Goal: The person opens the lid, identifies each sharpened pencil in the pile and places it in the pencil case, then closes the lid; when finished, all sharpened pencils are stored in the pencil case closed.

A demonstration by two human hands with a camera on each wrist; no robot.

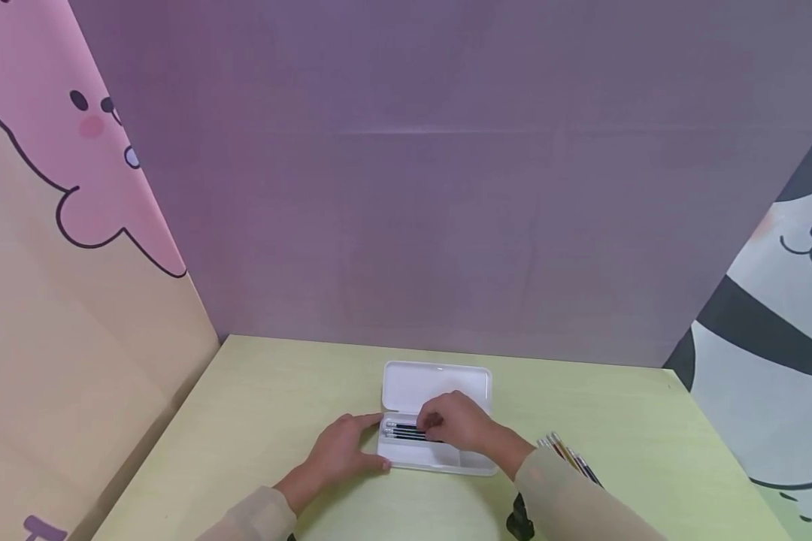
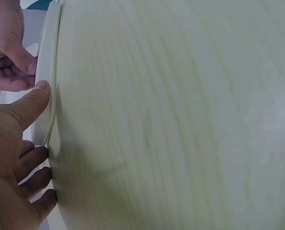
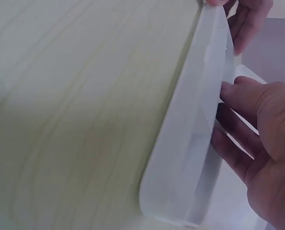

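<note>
Left hand, thumb and forefinger spread wide, touching the left end of an open white case on the worktop. Right hand, fingers bent over dark pencils in the case's far compartment; whether it pinches one cannot be told. More pencils lie right, beside the right sleeve.

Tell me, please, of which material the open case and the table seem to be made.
The white case looks like smooth plastic, judging by its rounded, evenly moulded corners. The table shows wavy grain lines: perhaps wood, perhaps printed laminate, fairly matt.
</note>
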